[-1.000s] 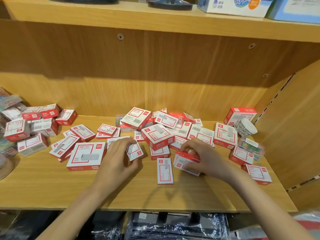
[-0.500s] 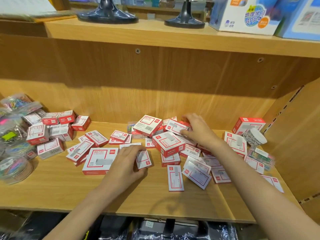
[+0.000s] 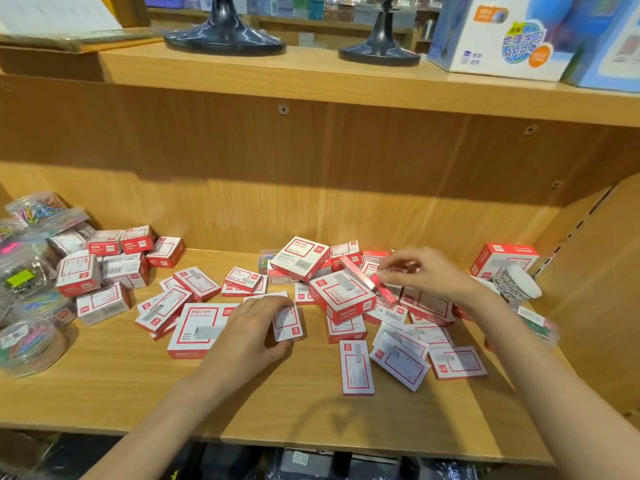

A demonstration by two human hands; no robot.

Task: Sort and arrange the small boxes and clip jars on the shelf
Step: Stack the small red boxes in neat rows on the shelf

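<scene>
Several small red-and-white boxes lie scattered over the wooden shelf (image 3: 311,414). My left hand (image 3: 252,334) is closed on a small stack of boxes (image 3: 289,322) near the shelf's middle, beside a larger flat box (image 3: 201,330). Farther back, my right hand (image 3: 422,275) pinches a thin red box (image 3: 377,284) lifted just above the central pile, next to a thick box (image 3: 341,296). Clear clip jars (image 3: 31,344) with coloured clips stand at the far left. A jar of metal clips (image 3: 516,284) lies at the right.
A neat group of boxes (image 3: 104,268) sits at the left back. A larger red box (image 3: 502,259) stands in the right back corner by the side wall (image 3: 595,292). The upper shelf carries two dark stands (image 3: 225,39) and blue cartons (image 3: 502,36).
My right hand let go of the flat boxes near the front, reached back into the pile and now lifts a thin red box. My left hand has stayed on its stack.
</scene>
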